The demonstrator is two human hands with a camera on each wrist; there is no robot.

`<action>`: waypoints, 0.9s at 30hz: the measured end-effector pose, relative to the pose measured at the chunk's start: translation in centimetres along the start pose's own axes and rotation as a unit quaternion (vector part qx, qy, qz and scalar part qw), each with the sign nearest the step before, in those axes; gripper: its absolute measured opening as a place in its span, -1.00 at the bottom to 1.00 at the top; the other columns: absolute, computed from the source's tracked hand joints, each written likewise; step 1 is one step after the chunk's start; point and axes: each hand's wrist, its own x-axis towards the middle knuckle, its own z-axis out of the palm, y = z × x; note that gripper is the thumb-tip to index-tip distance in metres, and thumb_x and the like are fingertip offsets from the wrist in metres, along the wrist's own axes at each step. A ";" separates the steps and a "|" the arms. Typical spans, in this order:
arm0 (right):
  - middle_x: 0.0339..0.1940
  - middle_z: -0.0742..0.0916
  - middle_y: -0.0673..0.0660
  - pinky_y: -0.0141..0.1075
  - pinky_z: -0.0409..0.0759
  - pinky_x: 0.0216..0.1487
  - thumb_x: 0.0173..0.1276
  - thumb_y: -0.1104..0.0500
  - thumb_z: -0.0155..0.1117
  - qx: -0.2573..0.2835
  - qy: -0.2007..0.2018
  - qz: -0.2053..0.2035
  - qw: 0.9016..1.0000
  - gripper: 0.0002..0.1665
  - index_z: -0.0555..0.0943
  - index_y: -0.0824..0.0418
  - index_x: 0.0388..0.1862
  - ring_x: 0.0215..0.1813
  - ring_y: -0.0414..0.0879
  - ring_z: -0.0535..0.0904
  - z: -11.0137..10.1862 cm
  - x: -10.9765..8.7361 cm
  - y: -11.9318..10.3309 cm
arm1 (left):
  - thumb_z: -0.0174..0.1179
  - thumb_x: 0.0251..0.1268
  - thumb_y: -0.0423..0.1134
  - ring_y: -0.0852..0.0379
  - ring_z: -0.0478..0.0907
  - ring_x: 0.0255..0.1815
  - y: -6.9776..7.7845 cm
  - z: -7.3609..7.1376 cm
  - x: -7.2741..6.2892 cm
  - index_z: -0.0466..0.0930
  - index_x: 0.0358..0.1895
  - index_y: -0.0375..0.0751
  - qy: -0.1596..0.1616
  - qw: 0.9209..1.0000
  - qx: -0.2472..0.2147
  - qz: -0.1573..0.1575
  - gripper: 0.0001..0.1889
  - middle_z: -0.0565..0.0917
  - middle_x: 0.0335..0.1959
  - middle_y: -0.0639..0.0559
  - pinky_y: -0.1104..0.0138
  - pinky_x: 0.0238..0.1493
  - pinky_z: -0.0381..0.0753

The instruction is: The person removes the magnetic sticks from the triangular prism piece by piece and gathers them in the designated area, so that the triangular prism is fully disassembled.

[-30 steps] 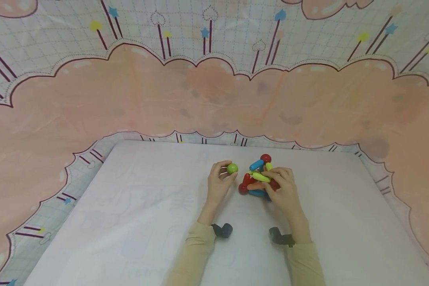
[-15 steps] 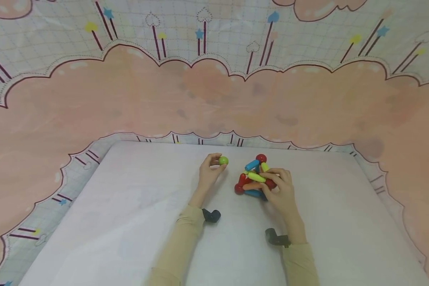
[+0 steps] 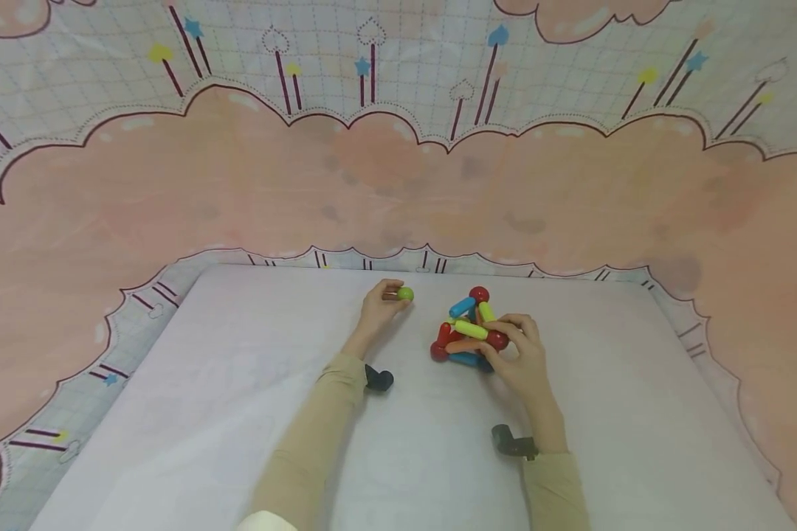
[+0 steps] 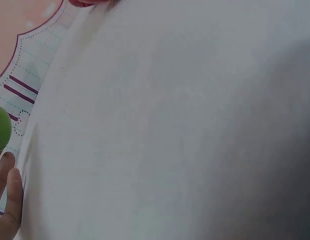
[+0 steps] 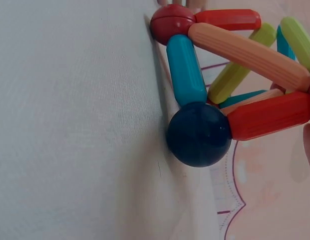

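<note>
My left hand [image 3: 374, 308] pinches a small green ball [image 3: 405, 293] between thumb and fingers near the back of the white table. In the left wrist view, that green ball [image 4: 1, 128] shows at the left edge with some fingertips [image 4: 13, 197] below it. To the right stands a ball-and-rod building toy frame [image 3: 470, 330], made of coloured rods joined by balls. My right hand [image 3: 523, 358] holds the frame at a red ball [image 3: 497, 339] on its right side. The right wrist view shows its dark blue ball [image 5: 199, 135] low down, joined to blue and red rods.
A white cloth [image 3: 239, 413] covers the table. Behind it hangs a peach and white patterned drape [image 3: 398, 192]. Small black wrist cameras [image 3: 379, 379] jut inward from both sleeves.
My left hand has moved left and farther back with the green ball, away from the frame. My right hand keeps its hold on the frame. The head view has shifted slightly.
</note>
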 end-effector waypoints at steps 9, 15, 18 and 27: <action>-0.07 0.57 0.26 -0.77 0.30 0.11 -0.03 0.41 0.51 0.012 -0.004 0.031 0.999 -0.61 0.68 0.29 -0.15 0.02 -0.19 0.43 0.0 -0.3 -0.3 | 0.30 0.12 -0.42 -0.12 0.55 0.06 -0.9 -0.2 0.3 0.53 0.08 -0.33 -0.025 0.999 0.041 -0.002 -0.60 0.62 0.01 -0.25 0.15 0.17 0.54; -0.06 0.55 0.22 -0.75 0.33 -0.01 0.00 0.37 0.51 0.005 -0.019 0.054 0.998 -0.60 0.67 0.28 -0.12 0.00 -0.32 0.38 -0.1 -0.4 -0.3 | 0.31 0.13 -0.39 -0.11 0.54 0.09 -1.5 -0.1 0.3 0.54 0.08 -0.31 -0.030 0.998 0.054 0.006 -0.60 0.63 0.04 -0.23 0.14 0.16 0.52; -0.06 0.55 0.19 -0.73 0.33 -0.06 0.01 0.35 0.51 0.002 -0.023 0.063 0.998 -0.60 0.67 0.26 -0.10 -0.03 -0.30 0.38 -0.2 -0.4 -0.3 | 0.31 0.14 -0.38 -0.10 0.54 0.08 -1.5 -0.2 0.2 0.55 0.09 -0.30 -0.030 0.998 0.058 0.005 -0.60 0.63 0.03 -0.23 0.14 0.16 0.52; -0.06 0.55 0.15 -0.69 0.34 -0.09 0.03 0.33 0.51 0.006 -0.021 0.067 0.997 -0.59 0.67 0.21 -0.08 -0.05 -0.28 0.37 -0.3 -0.4 -0.1 | 0.31 0.13 -0.37 -0.09 0.54 0.08 -1.4 -0.2 0.3 0.55 0.08 -0.29 -0.027 0.998 0.062 0.008 -0.60 0.64 0.02 -0.22 0.16 0.14 0.51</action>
